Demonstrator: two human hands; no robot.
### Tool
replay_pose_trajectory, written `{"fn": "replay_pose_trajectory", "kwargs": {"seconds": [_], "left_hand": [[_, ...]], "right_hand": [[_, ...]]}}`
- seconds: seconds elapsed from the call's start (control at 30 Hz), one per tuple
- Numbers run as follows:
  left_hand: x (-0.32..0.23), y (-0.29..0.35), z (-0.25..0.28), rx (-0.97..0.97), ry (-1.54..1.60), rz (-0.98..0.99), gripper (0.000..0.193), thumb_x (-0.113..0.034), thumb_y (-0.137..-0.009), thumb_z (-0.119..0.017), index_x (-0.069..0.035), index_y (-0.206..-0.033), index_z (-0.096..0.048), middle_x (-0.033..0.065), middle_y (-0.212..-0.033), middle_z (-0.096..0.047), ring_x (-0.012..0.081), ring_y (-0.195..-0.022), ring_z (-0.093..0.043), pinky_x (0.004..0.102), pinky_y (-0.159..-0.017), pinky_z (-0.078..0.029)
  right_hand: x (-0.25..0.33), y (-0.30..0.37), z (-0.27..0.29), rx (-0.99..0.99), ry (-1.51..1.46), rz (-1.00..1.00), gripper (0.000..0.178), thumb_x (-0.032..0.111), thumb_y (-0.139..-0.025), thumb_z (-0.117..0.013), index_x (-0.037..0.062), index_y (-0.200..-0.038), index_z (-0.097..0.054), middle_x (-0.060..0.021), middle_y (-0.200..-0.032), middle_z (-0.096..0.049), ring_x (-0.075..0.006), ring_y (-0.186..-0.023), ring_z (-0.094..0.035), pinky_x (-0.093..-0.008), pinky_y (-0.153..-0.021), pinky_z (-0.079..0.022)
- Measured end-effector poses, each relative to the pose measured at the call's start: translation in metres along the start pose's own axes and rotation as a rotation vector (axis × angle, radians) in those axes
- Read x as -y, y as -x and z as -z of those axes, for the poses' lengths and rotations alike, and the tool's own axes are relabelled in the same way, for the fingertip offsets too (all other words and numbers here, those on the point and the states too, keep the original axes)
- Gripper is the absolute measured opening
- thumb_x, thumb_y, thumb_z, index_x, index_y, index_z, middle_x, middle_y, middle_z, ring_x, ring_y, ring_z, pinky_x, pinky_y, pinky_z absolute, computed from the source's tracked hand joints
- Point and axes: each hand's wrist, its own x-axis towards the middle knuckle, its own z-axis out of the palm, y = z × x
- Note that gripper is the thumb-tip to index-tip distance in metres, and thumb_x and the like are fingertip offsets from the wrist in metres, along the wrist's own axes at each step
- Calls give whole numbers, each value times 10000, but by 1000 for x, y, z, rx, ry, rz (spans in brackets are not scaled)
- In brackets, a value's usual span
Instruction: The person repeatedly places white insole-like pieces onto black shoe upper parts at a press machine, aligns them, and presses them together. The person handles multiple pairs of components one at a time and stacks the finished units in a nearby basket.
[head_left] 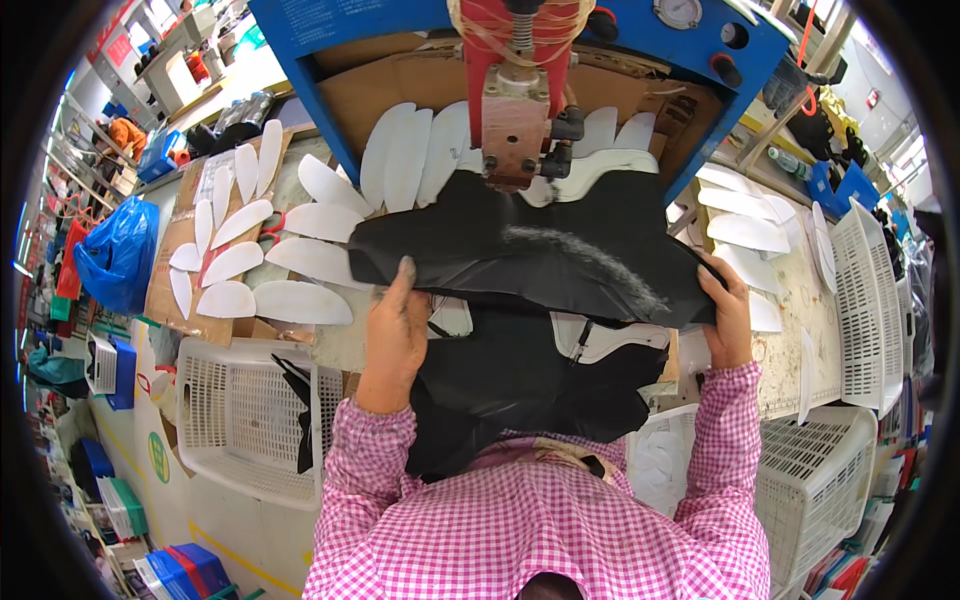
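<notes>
A black, curved-edge cut piece of sheet material (pixel 470 240) stretches between my hands, with a chalky white streak (pixel 590 258) across its right half. My left hand (pixel 393 335) grips its left end, thumb on top and the fingers mostly hidden underneath. At the right end, my right hand (pixel 728 315) pinches the edge between thumb and fingers. The red machine head (pixel 515 125) stands just above the piece's far edge; whether they touch, I cannot tell. More black material (pixel 490 365) lies nearer to me, over white shaped pieces (pixel 610 338).
A blue machine frame (pixel 335 110) surrounds the work area. White oval-like pieces (pixel 310 258) fan out on the left, and others (pixel 748 232) lie on the right. Red-handled scissors (pixel 272 228) lie among the left ones. White plastic baskets (pixel 250 425) stand at both sides.
</notes>
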Motion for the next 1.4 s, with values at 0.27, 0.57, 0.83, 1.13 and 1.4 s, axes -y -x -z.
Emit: {"fn": "replay_pose_trajectory", "kwargs": {"seconds": [0.27,0.57,0.83,1.13,1.4], "left_hand": [[52,-57,-29,304,-25,-15,331,-200,-992,-500,57,-1200,-519,106,-1183,-577,179,-1095,-543,326,-982,-426],[-40,-81,81,36,205,-42,287,-147,-980,-484,34,-1200,-519,162,-1170,-616,276,-1093,-586,413,-987,-437],[12,-26,-8,59,356,-119,279,7,-883,-594,17,-1159,-551,126,-1120,-635,237,-978,-640,347,-885,-507],[-45,-11,67,-111,150,-178,322,20,-896,-566,-3,-1216,-528,106,-1150,-623,221,-1047,-612,378,-979,-455],[21,-37,-20,165,283,-60,371,56,-887,-565,-18,-1243,-491,112,-1174,-598,237,-1059,-605,395,-963,-480]], "right_hand": [[7,23,28,-210,-22,137,263,38,-885,-570,-81,-1119,-583,-138,-1033,-649,-178,-893,-652,-275,-805,-539],[-47,-53,-82,148,-60,115,290,105,-850,-677,-21,-1108,-635,-55,-985,-641,-117,-884,-589,-227,-816,-460],[-16,-32,-14,-208,-157,66,250,46,-898,-603,-22,-1138,-589,-109,-1038,-642,-169,-951,-628,-272,-849,-522],[-56,-49,-65,67,-236,62,226,56,-872,-647,-1,-1091,-629,-58,-991,-641,-135,-891,-621,-232,-792,-509],[-29,-15,22,-242,-205,116,268,65,-905,-603,-13,-1161,-578,-106,-1059,-638,-175,-964,-626,-276,-848,-519]]}}
